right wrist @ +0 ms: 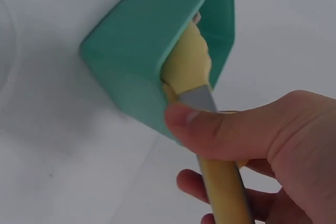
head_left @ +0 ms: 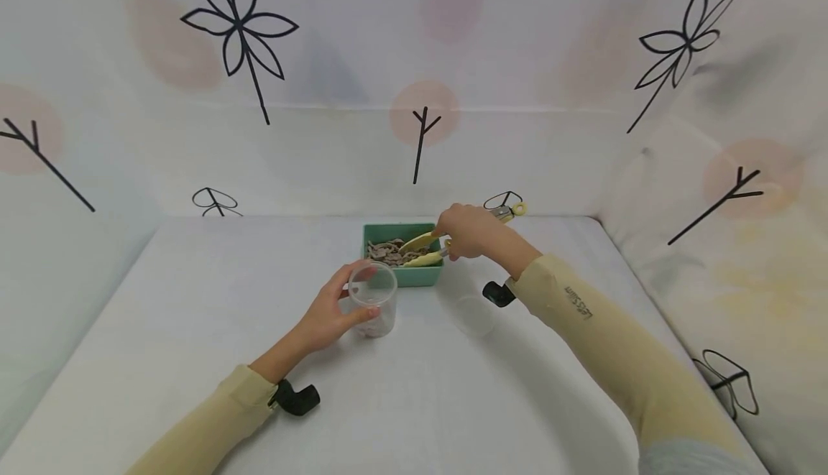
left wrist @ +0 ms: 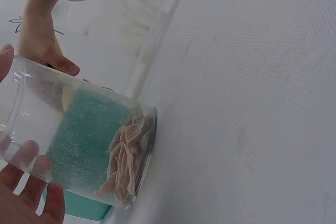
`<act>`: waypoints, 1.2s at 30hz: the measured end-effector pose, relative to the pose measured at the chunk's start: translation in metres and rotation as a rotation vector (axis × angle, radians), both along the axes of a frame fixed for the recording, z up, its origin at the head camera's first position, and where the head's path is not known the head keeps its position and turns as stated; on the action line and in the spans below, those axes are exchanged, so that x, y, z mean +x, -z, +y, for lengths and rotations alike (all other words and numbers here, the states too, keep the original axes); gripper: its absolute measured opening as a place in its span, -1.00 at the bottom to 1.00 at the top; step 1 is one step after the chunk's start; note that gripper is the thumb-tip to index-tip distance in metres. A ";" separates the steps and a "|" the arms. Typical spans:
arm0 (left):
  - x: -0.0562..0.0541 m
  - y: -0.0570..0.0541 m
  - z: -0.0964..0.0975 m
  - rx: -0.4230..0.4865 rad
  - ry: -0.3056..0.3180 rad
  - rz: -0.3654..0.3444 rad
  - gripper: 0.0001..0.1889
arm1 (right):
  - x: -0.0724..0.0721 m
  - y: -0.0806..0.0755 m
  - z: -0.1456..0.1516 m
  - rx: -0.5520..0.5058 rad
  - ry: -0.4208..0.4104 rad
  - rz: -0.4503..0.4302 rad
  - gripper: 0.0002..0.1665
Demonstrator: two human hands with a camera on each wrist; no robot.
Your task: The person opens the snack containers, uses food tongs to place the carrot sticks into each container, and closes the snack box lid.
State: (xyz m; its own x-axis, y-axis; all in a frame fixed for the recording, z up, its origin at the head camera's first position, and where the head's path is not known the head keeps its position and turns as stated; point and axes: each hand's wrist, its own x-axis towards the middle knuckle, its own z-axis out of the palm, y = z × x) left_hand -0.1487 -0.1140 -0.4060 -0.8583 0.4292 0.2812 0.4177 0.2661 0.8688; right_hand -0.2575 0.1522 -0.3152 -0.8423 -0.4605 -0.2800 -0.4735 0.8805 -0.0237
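While the left hand point(head_left: 326, 315) is curling round the side of a transparent plastic cup point(head_left: 375, 301), thumb pressing on the near wall and fingers lying behind it, we are seeing a layer of brownish strips point(left wrist: 128, 156) sitting at the cup's bottom. The cup is standing roughly upright just in front of the tray, mouth up; whether its base is touching the white tabletop point(head_left: 194, 317) we are not managing to tell.

Just beyond, the right hand point(head_left: 471, 231) is gripping a pair of yellow-tipped tongs point(head_left: 419, 243), thumb set along one arm and fingers curling round the other side. We are finding the hand only partly closed, since the tongs' two yellow tips are spreading apart. They are pointing into the green rectangular tray point(head_left: 417, 278), where more greyish-brown strips point(head_left: 384, 252) are lying to the left of the hand, just past its fingertips.

We are judging this to be a pick-up step, with nothing visibly caught between the tips. The next move, as we are reading it, is calling for a squeeze of the tongs round some strips and a lift above the rim, with the cup being held steady close by.

Farthest off, a white cloth backdrop point(head_left: 323, 166) with black leaf drawings is hanging behind the tray.
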 end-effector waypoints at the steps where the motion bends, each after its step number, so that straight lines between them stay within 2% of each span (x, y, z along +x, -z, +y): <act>1: 0.000 0.000 0.000 -0.001 -0.002 0.002 -0.27 | 0.000 0.001 0.001 -0.016 -0.010 0.007 -0.44; 8: 0.001 0.000 0.000 -0.007 -0.010 0.013 -0.28 | 0.001 0.016 0.015 -0.131 -0.038 0.081 -0.60; 15: 0.001 0.000 -0.001 -0.003 -0.002 0.005 -0.28 | -0.005 0.025 0.027 -0.254 -0.001 0.061 -0.60; 24: 0.000 0.002 0.000 0.000 -0.004 0.012 -0.29 | -0.006 0.017 0.042 -0.417 0.033 0.072 -0.57; 30: 0.000 0.001 0.000 -0.002 -0.007 0.017 -0.29 | -0.005 0.011 0.046 -0.525 0.097 0.033 -0.56; 35: 0.000 0.000 0.001 -0.009 -0.013 0.012 -0.30 | -0.003 0.008 0.048 -0.576 0.110 0.029 -0.54; 36: -0.001 0.003 0.001 -0.011 -0.017 0.008 -0.29 | -0.003 0.007 0.048 -0.585 0.113 0.031 -0.54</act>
